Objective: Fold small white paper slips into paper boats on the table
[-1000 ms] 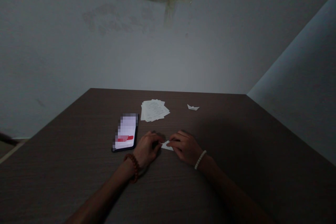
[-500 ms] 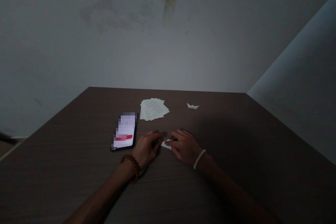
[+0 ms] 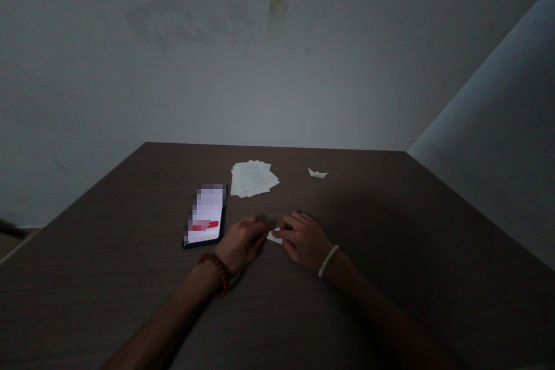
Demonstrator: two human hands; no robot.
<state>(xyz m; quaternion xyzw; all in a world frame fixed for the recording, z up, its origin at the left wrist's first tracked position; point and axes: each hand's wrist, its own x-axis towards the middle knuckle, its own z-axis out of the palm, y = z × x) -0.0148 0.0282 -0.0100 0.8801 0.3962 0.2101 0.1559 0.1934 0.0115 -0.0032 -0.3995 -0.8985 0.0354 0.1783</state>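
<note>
Between my hands a small folded piece of white paper (image 3: pixel 274 237) lies on the dark table, partly hidden under the fingers. My left hand (image 3: pixel 243 244), with a brown bead bracelet at the wrist, has its fingers pinched together at the paper's left corner. From the other side my right hand (image 3: pixel 306 240), wearing a pale bead bracelet, grips the paper, its thumb over the top and its fingers curled. Farther back stands a small white paper boat (image 3: pixel 318 173).
A loose stack of printed white sheets (image 3: pixel 252 178) lies beyond my left hand. Left of that hand rests a phone (image 3: pixel 207 214) with its screen lit. The brown table (image 3: pixel 130 202) reaches back to a grey wall (image 3: pixel 347 87) with peeling tape on it.
The fingers of my left hand have closed in on the paper's left corner. My right hand stays nearly in place on the paper. The view has shifted very slightly.
</note>
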